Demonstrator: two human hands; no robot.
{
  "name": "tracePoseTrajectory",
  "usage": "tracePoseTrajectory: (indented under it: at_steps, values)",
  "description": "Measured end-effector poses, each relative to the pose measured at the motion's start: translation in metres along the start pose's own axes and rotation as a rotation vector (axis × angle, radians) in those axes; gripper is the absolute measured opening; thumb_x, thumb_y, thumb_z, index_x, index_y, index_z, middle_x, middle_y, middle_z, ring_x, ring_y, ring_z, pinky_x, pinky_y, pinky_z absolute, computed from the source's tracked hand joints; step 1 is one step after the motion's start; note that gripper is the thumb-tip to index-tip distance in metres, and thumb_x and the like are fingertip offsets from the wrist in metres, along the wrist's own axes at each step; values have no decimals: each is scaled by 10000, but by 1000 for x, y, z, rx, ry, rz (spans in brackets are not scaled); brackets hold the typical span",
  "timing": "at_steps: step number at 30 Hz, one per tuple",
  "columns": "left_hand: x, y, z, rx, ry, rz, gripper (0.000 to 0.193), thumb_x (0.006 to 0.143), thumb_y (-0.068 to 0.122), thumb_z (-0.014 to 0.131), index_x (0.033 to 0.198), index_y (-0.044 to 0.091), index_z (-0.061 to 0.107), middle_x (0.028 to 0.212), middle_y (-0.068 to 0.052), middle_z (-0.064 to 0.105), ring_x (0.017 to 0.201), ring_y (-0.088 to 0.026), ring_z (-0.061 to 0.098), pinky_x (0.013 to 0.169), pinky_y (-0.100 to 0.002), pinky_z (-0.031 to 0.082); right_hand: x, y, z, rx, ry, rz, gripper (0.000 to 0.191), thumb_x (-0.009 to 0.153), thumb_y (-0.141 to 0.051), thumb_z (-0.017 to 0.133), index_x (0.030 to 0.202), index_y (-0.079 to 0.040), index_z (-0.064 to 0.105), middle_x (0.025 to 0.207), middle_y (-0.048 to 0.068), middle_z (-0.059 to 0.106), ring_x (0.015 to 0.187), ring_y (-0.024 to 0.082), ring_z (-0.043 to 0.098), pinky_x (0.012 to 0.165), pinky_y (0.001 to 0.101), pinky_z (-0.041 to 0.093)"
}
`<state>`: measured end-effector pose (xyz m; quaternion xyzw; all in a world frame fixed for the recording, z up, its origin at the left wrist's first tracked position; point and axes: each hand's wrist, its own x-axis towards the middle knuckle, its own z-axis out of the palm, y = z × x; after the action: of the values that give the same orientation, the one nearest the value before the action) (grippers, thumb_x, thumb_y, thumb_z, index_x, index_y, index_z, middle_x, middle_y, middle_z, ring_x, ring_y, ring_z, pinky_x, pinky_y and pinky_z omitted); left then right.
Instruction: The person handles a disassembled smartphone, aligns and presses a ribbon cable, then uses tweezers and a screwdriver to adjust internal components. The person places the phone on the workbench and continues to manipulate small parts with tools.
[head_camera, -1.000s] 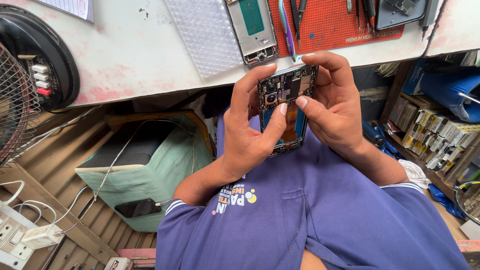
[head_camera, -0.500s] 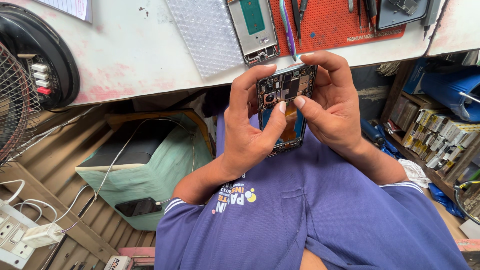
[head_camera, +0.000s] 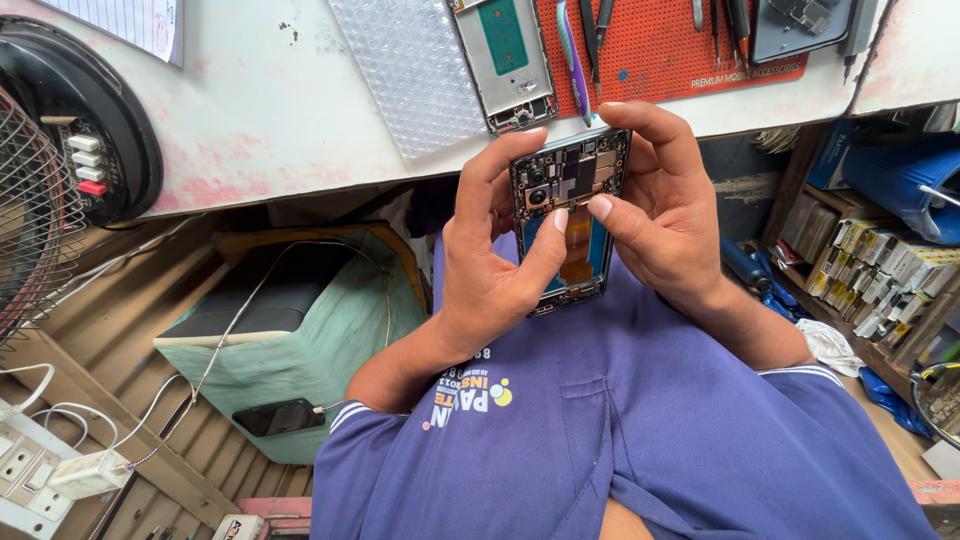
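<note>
Both hands, left hand (head_camera: 490, 285) and right hand (head_camera: 665, 215), clasped around opened phone (head_camera: 570, 215), thumbs pressing its exposed boards; long axis running near-to-far, camera end far, just near of table edge (head_camera: 300, 175). Far right: shelf (head_camera: 880, 280) packed with small boxes.

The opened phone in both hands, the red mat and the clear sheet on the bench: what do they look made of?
Opened phone, held by the left hand and right hand: dark circuit board with metal shields, an orange flex ribbon, a frame that looks like metal or plastic. Red mat: matte, dotted, probably silicone or rubber. Clear sheet: bubble wrap, judging by its rows of small plastic cells.
</note>
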<state>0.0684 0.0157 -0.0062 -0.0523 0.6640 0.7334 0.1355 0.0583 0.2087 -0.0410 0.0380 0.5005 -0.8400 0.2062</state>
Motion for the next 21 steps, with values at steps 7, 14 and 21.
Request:
tracePoseTrajectory:
  at_steps: [7, 14, 21]
  values:
    - [3, -3, 3, 1, 20, 20, 513, 1061, -42, 644, 1496, 63, 394, 1253, -112, 661, 1136, -126, 707, 1018, -264, 589, 1, 4, 2, 6, 20, -24, 545, 1068, 61, 626, 1534, -43, 364, 1402, 121, 555, 1249, 144, 573, 1170, 309, 492]
    - [4, -4, 4, 4, 36, 27, 487, 1070, -44, 639, 1487, 59, 408, 1238, -105, 666, 1126, -123, 710, 1004, -258, 591, 2, 5, 3, -15, 37, -28, 541, 1072, 58, 633, 1532, -39, 366, 1366, 110, 548, 1247, 140, 574, 1166, 296, 491]
    - [5, -7, 6, 7, 44, 47, 488, 1076, -29, 643, 1488, 63, 398, 1265, -103, 653, 1152, -121, 702, 1023, -257, 589, 3, 3, 2, -95, 28, -35, 544, 1081, 60, 625, 1539, -35, 348, 1404, 125, 556, 1251, 135, 572, 1167, 291, 497]
